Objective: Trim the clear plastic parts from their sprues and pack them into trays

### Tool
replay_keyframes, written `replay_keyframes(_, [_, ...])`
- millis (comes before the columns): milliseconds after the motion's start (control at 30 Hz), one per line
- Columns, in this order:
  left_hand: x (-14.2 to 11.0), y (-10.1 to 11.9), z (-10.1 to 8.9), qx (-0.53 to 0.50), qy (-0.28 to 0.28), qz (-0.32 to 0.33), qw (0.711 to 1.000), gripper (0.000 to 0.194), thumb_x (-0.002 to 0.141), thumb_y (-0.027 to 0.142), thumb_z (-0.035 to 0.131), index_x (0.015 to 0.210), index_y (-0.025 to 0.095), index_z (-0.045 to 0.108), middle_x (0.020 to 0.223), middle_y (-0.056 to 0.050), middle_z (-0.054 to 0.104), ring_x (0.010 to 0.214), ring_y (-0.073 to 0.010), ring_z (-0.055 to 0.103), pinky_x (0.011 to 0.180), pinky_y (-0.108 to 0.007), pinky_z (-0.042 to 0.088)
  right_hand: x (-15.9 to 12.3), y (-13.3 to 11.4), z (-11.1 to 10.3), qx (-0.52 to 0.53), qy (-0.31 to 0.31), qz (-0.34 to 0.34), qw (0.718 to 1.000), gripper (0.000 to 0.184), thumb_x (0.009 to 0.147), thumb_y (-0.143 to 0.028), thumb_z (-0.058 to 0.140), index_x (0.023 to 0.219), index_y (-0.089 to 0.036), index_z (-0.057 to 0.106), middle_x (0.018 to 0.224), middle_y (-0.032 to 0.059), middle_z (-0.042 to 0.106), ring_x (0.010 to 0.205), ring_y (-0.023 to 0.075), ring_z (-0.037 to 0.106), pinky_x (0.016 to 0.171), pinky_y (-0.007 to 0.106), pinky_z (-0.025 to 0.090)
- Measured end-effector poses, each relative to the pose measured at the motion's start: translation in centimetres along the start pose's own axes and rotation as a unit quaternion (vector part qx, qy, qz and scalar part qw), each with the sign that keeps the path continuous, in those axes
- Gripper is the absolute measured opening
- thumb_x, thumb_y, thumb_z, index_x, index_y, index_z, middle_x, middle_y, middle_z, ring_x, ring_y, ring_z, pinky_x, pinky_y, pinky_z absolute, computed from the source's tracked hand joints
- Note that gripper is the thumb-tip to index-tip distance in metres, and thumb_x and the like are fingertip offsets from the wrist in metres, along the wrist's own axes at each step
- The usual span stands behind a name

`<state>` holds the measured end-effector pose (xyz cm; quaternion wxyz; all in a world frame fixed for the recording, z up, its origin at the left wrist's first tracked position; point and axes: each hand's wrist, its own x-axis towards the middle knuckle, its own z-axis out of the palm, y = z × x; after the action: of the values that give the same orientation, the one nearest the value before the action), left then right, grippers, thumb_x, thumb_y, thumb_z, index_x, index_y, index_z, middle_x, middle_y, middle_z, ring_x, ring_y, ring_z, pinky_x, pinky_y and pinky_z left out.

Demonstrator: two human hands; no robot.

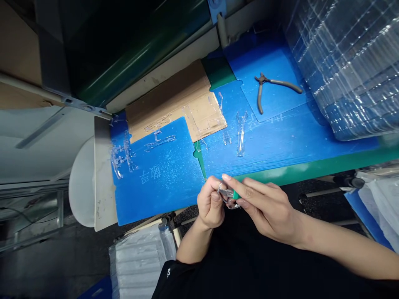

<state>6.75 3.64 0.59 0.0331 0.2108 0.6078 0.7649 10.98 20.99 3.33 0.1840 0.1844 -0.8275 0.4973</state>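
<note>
My left hand [211,202] is closed, with the thumb pressed against the curled fingers, on a small clear plastic piece [232,205] that shows partly between both hands. My right hand [271,209] grips a small tool [235,194] with a green handle and a narrow metal end; the fingers hide most of it, so its kind is unclear. The metal end meets the plastic piece near my left thumb. Both hands are held just in front of the table edge, close to my body. On the table beyond lies a clear plastic part [241,135], long and forked.
Grey-handled nippers [262,79] lie spread on a blue sheet [168,166]. Clear plastic scraps [121,155] are scattered at left and around a cardboard piece [168,99]. A tall stack wrapped in clear film [352,70] stands at right. A green roller [149,50] runs along the back.
</note>
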Motion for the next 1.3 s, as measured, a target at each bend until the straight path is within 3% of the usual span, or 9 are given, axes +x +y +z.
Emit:
replay_keyframes(267, [0.2, -0.1, 0.1, 0.002, -0.002, -0.007, 1.000, 0.034, 0.115, 0.040, 0.049, 0.089, 0.020, 0.061, 0.067, 0.000, 0.062, 0.049, -0.0089, 0.052, 0.047, -0.020, 0.039, -0.6, -0.8, 1.1, 0.025, 0.030, 0.053, 0.998, 0.056, 0.115, -0.012, 0.049, 0.170, -0.021, 0.043, 0.095, 0.0033, 0.068, 0.066, 0.0123, 0.058, 0.058, 0.027, 0.048])
replay_keyframes(600, [0.3, -0.7, 0.1, 0.014, 0.003, -0.010, 1.000, 0.030, 0.115, 0.037, 0.049, 0.092, 0.020, 0.060, 0.068, 0.001, 0.057, 0.052, -0.0092, 0.053, 0.049, -0.020, 0.039, -0.3, -0.9, 2.2, 0.033, 0.077, 0.095, 0.992, 0.049, 0.113, -0.009, 0.050, 0.161, -0.014, 0.056, 0.097, 0.0057, 0.067, 0.068, 0.0116, 0.060, 0.057, 0.025, 0.049])
replay_keyframes(767, [1.3, -0.5, 1.2, -0.045, -0.023, 0.006, 0.999, 0.033, 0.116, 0.042, 0.046, 0.091, 0.022, 0.054, 0.063, 0.004, 0.051, 0.051, -0.0092, 0.046, 0.056, -0.023, 0.043, 0.4, 0.7, 2.2, 0.066, 0.102, 0.158, 0.980, 0.043, 0.116, -0.018, 0.048, 0.156, -0.016, 0.062, 0.112, 0.0117, 0.077, 0.088, 0.0183, 0.072, 0.080, 0.033, 0.062])
replay_keyframes(867, [2.9, 0.2, 1.4, -0.118, 0.082, -0.023, 0.989, 0.031, 0.116, 0.043, 0.047, 0.092, 0.023, 0.053, 0.065, 0.005, 0.048, 0.053, -0.0092, 0.043, 0.055, -0.020, 0.043, 0.3, 1.6, 2.0, 0.129, 0.115, 0.222, 0.960, 0.037, 0.114, -0.029, 0.057, 0.148, -0.020, 0.068, 0.114, 0.0102, 0.079, 0.090, 0.0191, 0.074, 0.079, 0.033, 0.063])
replay_keyframes(967, [4.6, 0.8, 0.9, -0.167, 0.186, -0.047, 0.967, 0.016, 0.108, 0.033, 0.068, 0.103, 0.025, 0.055, 0.083, 0.004, 0.057, 0.066, -0.0077, 0.053, 0.062, -0.018, 0.052, -0.1, 2.0, 2.0, 0.192, 0.112, 0.283, 0.933, 0.034, 0.102, -0.039, 0.078, 0.130, -0.020, 0.075, 0.097, 0.0036, 0.077, 0.079, 0.0167, 0.071, 0.072, 0.029, 0.060])
replay_keyframes(1067, [5.6, 0.9, 0.4, -0.168, 0.211, -0.087, 0.959, 0.032, 0.096, 0.020, 0.082, 0.113, 0.028, 0.055, 0.104, 0.003, 0.063, 0.089, -0.0081, 0.065, 0.091, -0.025, 0.063, -0.3, 2.2, 2.1, 0.242, 0.090, 0.337, 0.906, 0.025, 0.096, -0.039, 0.083, 0.112, -0.020, 0.079, 0.083, -0.0002, 0.071, 0.072, 0.0142, 0.066, 0.067, 0.027, 0.056])
replay_keyframes(1167, [6.0, 0.8, 0.3, -0.155, 0.217, -0.085, 0.960, 0.035, 0.094, 0.017, 0.082, 0.113, 0.029, 0.055, 0.112, 0.003, 0.064, 0.105, -0.0105, 0.068, 0.116, -0.040, 0.058, -0.3, 2.3, 1.9, 0.304, 0.079, 0.386, 0.868, 0.026, 0.096, -0.041, 0.082, 0.109, -0.019, 0.079, 0.085, 0.0000, 0.068, 0.060, 0.0094, 0.054, 0.051, 0.022, 0.044])
replay_keyframes(1300, [6.3, 0.9, 0.6, -0.135, 0.215, -0.062, 0.965, 0.032, 0.096, 0.021, 0.081, 0.112, 0.030, 0.055, 0.113, 0.003, 0.065, 0.111, -0.0124, 0.069, 0.124, -0.048, 0.052, -0.4, 2.3, 1.6, 0.394, 0.077, 0.433, 0.807, 0.032, 0.091, -0.043, 0.088, 0.107, -0.018, 0.078, 0.084, -0.0030, 0.061, 0.049, 0.0034, 0.036, 0.041, 0.020, 0.029])
